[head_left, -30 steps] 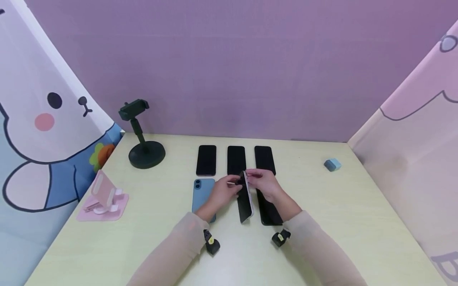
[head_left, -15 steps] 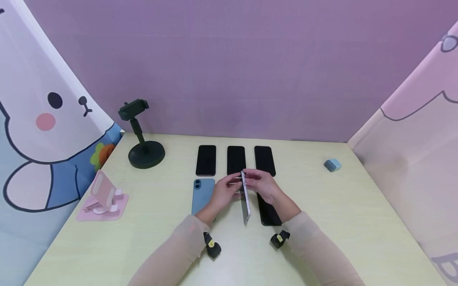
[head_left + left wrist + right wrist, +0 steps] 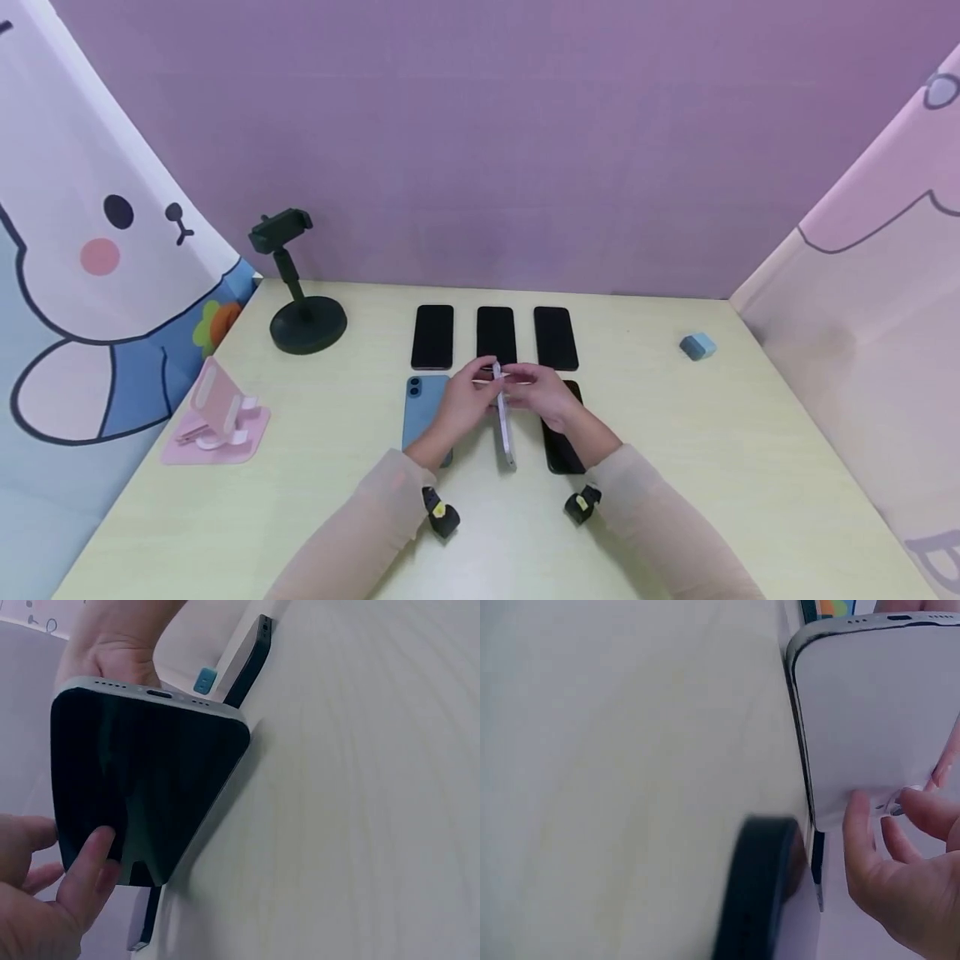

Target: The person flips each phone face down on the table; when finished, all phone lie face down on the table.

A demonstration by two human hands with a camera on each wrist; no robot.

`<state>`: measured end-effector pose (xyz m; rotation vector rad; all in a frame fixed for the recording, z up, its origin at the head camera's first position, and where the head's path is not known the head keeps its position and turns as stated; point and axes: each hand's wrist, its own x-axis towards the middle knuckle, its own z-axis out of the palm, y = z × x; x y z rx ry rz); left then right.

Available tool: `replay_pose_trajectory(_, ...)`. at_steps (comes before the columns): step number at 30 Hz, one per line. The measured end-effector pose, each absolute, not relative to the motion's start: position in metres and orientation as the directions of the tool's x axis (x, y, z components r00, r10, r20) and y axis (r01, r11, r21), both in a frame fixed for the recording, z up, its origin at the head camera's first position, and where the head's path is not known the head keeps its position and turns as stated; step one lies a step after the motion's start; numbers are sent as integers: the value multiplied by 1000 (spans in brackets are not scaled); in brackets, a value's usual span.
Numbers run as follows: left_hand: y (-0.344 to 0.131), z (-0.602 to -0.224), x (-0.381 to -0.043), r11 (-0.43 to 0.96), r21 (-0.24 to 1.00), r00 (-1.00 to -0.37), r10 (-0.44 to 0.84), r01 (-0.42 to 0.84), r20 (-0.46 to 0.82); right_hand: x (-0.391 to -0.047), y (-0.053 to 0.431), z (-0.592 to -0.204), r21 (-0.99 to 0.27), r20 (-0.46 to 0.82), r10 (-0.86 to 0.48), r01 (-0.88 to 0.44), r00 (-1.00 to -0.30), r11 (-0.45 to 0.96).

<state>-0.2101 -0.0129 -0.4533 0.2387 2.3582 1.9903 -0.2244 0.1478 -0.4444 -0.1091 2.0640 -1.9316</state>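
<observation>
A smartphone [image 3: 504, 429] with a black screen and pale back stands on its long side between my hands, nearly edge-on in the head view. My left hand [image 3: 467, 398] pinches its far end from the screen side. Fingertips lie on the dark screen [image 3: 150, 772] in the left wrist view. From the other side, my right hand [image 3: 546, 393] holds that same end, fingers at the camera corner of the white back [image 3: 877, 720]. A blue phone [image 3: 423, 408] lies face down by my left wrist; a black phone [image 3: 562, 446] lies partly beneath my right hand.
Behind my hands, black phones lie in a row: a left one [image 3: 432, 337], a middle one [image 3: 496, 332] and a right one [image 3: 555, 337]. A black phone stand [image 3: 307, 325] and a pink folding stand [image 3: 217, 408] are at left. A small blue block [image 3: 697, 346] sits at right.
The held phone has turned from showing its screen at a slant to edge-on, and its far end has shifted slightly left. Both hands keep hold of it, and the right hand has moved left.
</observation>
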Motion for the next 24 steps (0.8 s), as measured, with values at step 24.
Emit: replay_pose_trajectory(24, -37, -456, -220, 531, 846, -994, 106, 49, -9, -234, 133, -449, -900, -247, -123, 180, -961, 396)
